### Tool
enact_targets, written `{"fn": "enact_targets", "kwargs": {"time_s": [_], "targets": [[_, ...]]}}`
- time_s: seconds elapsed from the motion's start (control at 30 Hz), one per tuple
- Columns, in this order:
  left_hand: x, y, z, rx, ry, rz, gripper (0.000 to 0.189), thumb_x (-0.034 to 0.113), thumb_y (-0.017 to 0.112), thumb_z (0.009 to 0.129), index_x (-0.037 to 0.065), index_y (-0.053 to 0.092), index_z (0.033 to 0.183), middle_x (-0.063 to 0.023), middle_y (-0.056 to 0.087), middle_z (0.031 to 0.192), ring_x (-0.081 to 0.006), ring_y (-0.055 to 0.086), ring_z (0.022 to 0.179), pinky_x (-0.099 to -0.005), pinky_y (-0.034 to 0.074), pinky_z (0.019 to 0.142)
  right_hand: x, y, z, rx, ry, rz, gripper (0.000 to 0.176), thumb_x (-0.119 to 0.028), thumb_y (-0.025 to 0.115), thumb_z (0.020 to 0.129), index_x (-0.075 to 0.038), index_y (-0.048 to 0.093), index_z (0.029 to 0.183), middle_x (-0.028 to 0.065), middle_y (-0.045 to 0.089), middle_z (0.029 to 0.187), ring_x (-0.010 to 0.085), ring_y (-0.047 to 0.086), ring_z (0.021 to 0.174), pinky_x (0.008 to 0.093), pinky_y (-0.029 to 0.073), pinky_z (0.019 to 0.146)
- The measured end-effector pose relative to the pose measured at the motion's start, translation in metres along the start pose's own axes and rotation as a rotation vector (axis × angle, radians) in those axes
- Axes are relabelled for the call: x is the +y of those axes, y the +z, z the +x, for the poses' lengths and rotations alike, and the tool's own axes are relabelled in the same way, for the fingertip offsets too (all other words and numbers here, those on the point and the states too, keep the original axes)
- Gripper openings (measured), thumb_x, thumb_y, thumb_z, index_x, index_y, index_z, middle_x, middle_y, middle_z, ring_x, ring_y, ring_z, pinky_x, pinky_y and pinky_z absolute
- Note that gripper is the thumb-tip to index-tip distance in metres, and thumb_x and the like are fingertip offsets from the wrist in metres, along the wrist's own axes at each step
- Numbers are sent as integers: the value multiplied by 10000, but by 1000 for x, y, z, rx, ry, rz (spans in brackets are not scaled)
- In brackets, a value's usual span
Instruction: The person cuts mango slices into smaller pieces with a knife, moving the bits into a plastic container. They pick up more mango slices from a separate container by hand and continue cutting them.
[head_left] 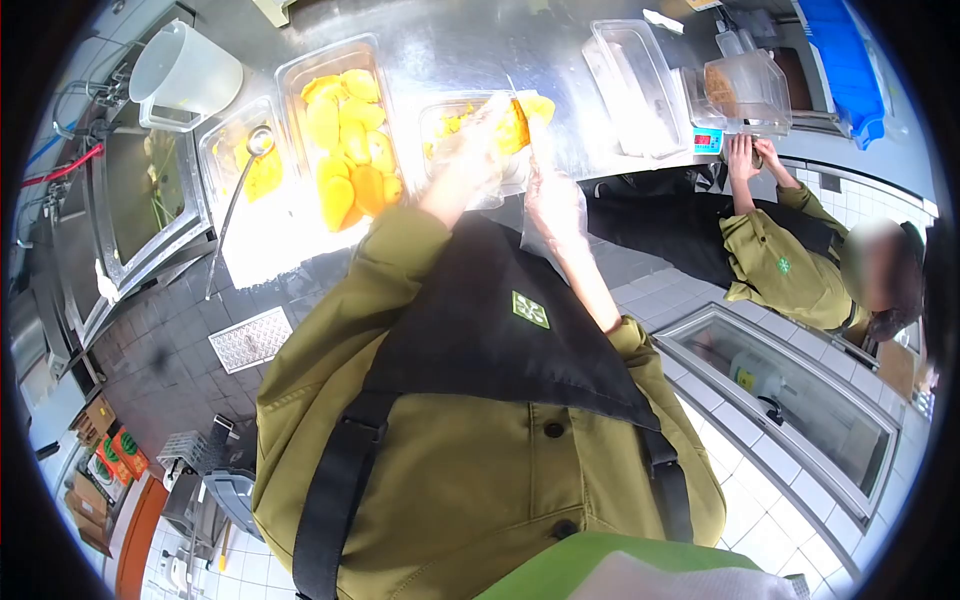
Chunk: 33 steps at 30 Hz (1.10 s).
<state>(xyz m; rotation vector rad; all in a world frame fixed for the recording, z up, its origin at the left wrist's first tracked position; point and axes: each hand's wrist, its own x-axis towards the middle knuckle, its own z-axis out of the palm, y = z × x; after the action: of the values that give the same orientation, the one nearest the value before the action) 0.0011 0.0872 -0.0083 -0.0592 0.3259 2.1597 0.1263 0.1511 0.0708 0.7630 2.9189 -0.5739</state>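
Clear plastic gloves cover both hands, which are washed out by glare. My left hand (470,158) is over a clear container (428,108) of yellow-orange pieces, its fingers closed around a yellow-orange piece (520,124). Just right of it, my right hand (555,207) is closed on a thin, pale thing (540,150) that points up toward the piece; glare hides what it is. Left of my hands stands a long clear tub (388,75) filled with large yellow-orange pieces (352,130).
A smaller tub (207,145) with a ladle (260,140) and a white jug (195,75) stand at the left. Right are a clear tub (635,90), a scale (707,141) and a blue bin (845,65). A co-worker (790,260) works at the right.
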Motion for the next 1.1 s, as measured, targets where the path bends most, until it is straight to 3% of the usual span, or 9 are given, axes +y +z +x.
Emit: {"fn": "enact_targets", "kwargs": {"time_s": [0.07,0.13,0.23,0.3,0.4,0.53,0.8,1.0,1.1], "targets": [[-5,6,1,25,20,-19,428,301,524,967,-53,541,1206,-191,598,1209,-303,578,1132,-403,455,1003,5,8,2,34,-26,-2,508,-197,471,911,-200,408,1415,203,641,801,362,644,730,475,511,661],[-7,-3,3,49,35,-37,365,268,503,977,-36,578,1164,-175,632,1155,-291,619,1069,-399,488,968,7,14,4,86,-115,1,648,-155,454,938,-253,164,1509,203,598,628,383,602,554,509,471,542],[-3,-18,2,357,-24,315,477,356,550,952,-16,531,1250,-170,616,1199,-286,579,1142,-392,445,1016,3,9,8,40,-103,22,644,-166,443,945,-279,153,1509,211,595,632,383,602,556,499,478,551],[-3,-17,4,90,26,94,478,369,548,952,18,529,1276,-152,598,1239,-264,577,1140,-382,450,1009,-5,-11,5,-5,-51,53,598,-186,444,937,-252,225,1489,219,616,717,389,618,644,506,482,606],[4,-7,2,78,-22,-49,362,246,559,949,0,558,1215,-154,620,1182,-291,611,1083,-429,505,938,-6,-26,-2,-58,25,103,532,-206,449,928,-208,332,1447,232,632,796,407,627,733,520,481,666],[5,-21,7,-26,-89,46,511,354,529,960,7,477,1332,-145,537,1330,-258,528,1209,-367,418,1040,0,-33,-3,-3,42,135,465,-194,462,924,-166,415,1386,239,623,787,423,614,737,522,475,675],[17,8,2,-106,-89,195,364,212,618,921,47,574,1242,-86,620,1217,-174,591,1123,-299,473,953,3,-31,-4,-3,53,139,482,-178,466,919,-178,405,1397,232,623,775,423,613,739,518,469,681],[19,40,-19,-25,-46,185,365,223,575,945,8,568,1240,-96,613,1230,-202,575,1156,-325,442,1009,17,-6,6,-29,74,133,483,-181,450,923,-187,398,1404,246,624,809,427,612,771,523,462,705],[10,-5,1,-106,-50,223,504,318,569,946,-23,499,1312,-125,566,1290,-213,538,1200,-349,416,1034,15,-10,7,-65,74,176,489,-184,446,926,-193,388,1411,260,626,848,439,609,799,529,458,714]]}}
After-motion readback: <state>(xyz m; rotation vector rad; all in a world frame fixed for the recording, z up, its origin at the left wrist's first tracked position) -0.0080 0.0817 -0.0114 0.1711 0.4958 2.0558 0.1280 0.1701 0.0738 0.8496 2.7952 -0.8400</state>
